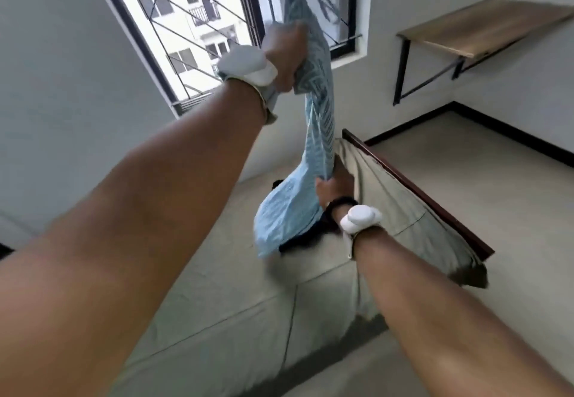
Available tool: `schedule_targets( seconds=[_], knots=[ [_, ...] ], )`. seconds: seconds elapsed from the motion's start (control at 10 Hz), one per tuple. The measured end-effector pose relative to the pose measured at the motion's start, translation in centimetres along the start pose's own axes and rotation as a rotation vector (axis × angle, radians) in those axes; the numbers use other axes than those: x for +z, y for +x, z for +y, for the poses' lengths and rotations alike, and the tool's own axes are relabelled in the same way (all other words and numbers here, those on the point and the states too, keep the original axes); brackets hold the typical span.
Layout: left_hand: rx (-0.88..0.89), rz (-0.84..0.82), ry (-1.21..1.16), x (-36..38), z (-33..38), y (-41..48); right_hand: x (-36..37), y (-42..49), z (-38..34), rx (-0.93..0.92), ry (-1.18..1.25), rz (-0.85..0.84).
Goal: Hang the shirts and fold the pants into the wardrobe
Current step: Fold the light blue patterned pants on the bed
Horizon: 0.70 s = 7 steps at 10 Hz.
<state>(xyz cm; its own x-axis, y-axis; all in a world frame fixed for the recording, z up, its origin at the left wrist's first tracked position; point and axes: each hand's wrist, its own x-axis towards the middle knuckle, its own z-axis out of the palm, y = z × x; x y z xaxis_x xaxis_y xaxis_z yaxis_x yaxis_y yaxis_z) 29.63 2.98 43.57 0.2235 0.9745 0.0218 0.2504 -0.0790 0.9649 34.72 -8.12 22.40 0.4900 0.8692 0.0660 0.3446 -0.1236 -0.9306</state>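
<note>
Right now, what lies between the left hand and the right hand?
In the head view, the light blue garment stretches between them: the left hand grips its upper end, the right hand grips it lower down.

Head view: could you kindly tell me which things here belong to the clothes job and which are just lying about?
In the job: blue patterned shirt, gripped by the left hand and right hand; khaki pants on the bed; dark garment under the shirt.
Just about: wall shelf; window.
</note>
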Motion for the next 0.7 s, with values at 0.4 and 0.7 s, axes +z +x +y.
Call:
schedule_targets(
  seconds=[0.4, 0.7],
  knots=[
    [-0.263, 0.513, -0.373, -26.0, -22.4, -6.1, 15.0, -1.1, 5.2, -0.443, -0.372, -0.216],
    [-0.750, 0.729, -0.199, -44.7, -56.9, -22.7, 38.0, -21.6, 17.1, -0.562, -0.615, -0.815]
  ],
)
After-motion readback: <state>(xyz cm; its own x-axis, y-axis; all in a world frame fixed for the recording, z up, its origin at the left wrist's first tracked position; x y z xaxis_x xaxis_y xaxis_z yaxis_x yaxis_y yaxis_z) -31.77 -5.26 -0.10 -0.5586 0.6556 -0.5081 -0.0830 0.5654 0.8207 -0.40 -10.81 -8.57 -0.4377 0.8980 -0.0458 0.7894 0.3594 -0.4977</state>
